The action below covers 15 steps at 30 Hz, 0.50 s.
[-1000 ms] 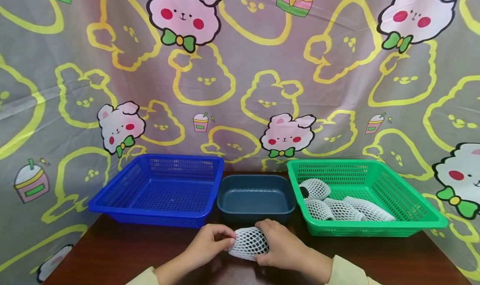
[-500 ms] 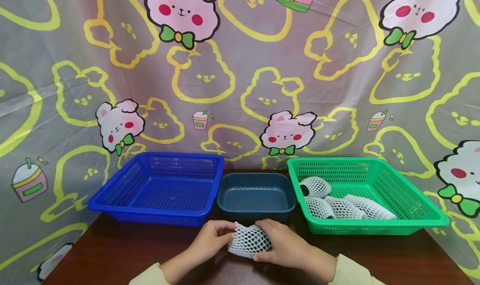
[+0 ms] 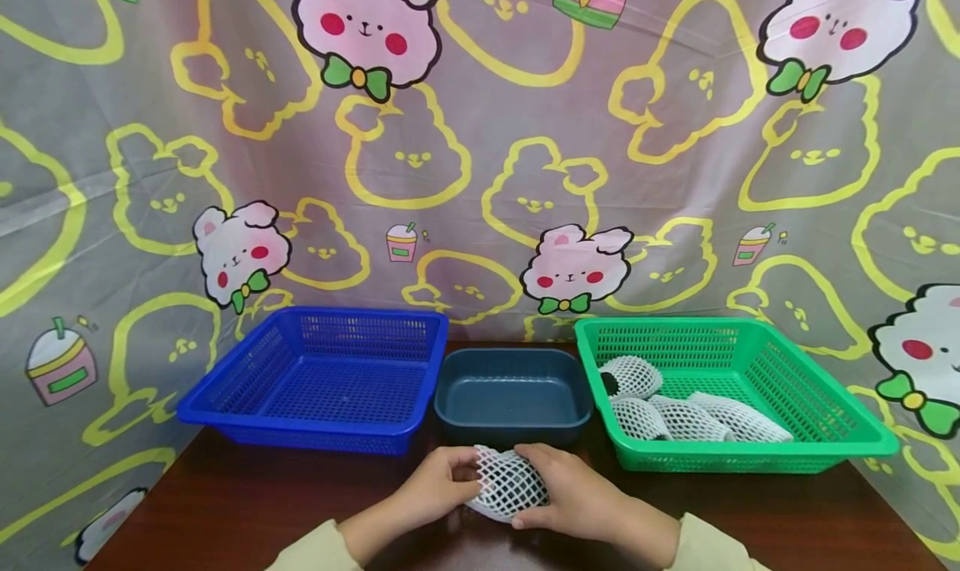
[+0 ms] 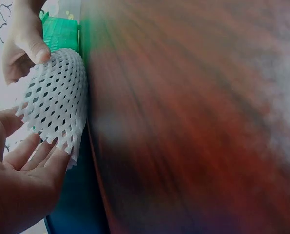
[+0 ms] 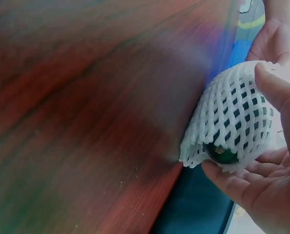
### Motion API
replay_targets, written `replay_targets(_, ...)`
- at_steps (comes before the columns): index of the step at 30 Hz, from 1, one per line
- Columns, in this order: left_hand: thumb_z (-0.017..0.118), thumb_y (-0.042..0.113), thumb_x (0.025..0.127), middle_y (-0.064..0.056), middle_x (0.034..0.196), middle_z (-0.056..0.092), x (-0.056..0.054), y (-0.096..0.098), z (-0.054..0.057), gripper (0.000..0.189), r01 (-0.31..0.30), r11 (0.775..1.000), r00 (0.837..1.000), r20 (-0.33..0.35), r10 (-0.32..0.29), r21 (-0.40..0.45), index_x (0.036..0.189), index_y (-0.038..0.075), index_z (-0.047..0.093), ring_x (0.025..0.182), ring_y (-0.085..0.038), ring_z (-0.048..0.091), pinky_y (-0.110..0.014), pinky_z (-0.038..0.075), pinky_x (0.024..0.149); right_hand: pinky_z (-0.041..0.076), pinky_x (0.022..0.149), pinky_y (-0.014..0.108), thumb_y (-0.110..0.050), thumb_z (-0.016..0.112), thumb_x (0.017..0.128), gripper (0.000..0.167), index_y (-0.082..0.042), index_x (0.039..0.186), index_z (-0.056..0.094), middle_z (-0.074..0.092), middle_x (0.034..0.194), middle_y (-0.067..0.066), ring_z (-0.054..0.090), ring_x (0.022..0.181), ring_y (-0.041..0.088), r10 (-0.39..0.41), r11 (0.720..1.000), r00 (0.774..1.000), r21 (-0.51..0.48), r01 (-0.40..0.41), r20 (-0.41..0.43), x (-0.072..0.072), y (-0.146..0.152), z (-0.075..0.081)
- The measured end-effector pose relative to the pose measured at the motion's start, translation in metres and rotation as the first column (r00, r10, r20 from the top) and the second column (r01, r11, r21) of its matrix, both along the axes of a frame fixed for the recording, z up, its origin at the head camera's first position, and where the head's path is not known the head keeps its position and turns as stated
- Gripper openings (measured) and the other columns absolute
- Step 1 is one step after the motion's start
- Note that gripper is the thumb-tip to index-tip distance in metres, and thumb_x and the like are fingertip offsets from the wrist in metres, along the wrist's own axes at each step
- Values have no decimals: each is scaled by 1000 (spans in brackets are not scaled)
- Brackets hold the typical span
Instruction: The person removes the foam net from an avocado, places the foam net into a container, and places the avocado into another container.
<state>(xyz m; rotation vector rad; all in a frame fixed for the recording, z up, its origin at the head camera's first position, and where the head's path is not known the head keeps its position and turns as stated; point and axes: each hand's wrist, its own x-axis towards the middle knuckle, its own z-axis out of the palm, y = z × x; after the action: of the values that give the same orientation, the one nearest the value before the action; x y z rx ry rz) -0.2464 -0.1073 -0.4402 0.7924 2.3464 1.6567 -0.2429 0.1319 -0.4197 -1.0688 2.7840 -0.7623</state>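
Observation:
A white foam net sleeve [image 3: 512,483] is held between both hands, low over the table's near middle. Inside it sits a dark green, shiny, rounded thing [image 5: 222,154], whose end peeks out at one opening in the right wrist view. My right hand [image 3: 573,494] grips the sleeve from the right, thumb on the near side and fingers on the far side. At the left end, my left hand [image 3: 437,485] holds the sleeve's loose rim between thumb and fingers. The left wrist view shows those fingers [image 4: 25,151] right at the net's jagged edge [image 4: 57,97].
A blue basket [image 3: 300,429] stands at the back left and a dark teal tub [image 3: 513,429] at the back middle. The green basket [image 3: 750,448] on the right has several net-wrapped things [image 3: 686,419] inside. A patterned cloth [image 3: 480,179] hangs behind the brown table [image 3: 225,504].
Both hands and the sleeve have shifted slightly right. The sleeve's left rim, narrower at first, has spread wider under my left fingers, while my right hand has kept its grip.

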Motion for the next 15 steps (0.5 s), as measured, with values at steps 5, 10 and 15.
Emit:
replay_targets(5, 64, -7, 78, -1, 92, 65, 0, 2, -2, 20, 6, 1000, 1000, -17, -6, -18, 97, -2, 68, 77, -5, 60, -18, 49, 63, 45, 96, 42, -57, 73, 78, 85, 1, 136, 49, 56, 131, 10, 54, 116, 19, 4, 1000, 1000, 4, -4, -3, 1, 1, 1)
replay_targets(10, 63, -8, 77, 2, 84, 61, 0, 2, -2, 16, 5, 1000, 1000, -24, -6, -30, 90, -1, 67, 69, -4, 57, -17, 46, 57, 46, 96, 41, -58, 73, 78, 85, 0, 135, 50, 57, 129, 9, 54, 115, 17, 12, 1000, 1000, 13, -12, 15, 1, 4, 3)
replay_targets(15, 62, -8, 76, 3, 79, 60, 1, 3, 0, 16, -1, 999, 999, -39, -1, -46, 89, 0, 66, 64, -3, 55, -17, 44, 55, 46, 95, 42, -56, 75, 77, 83, 1, 133, 52, 59, 126, 8, 55, 111, 16, 7, 1000, 999, 20, -7, 32, 1, 8, 5)
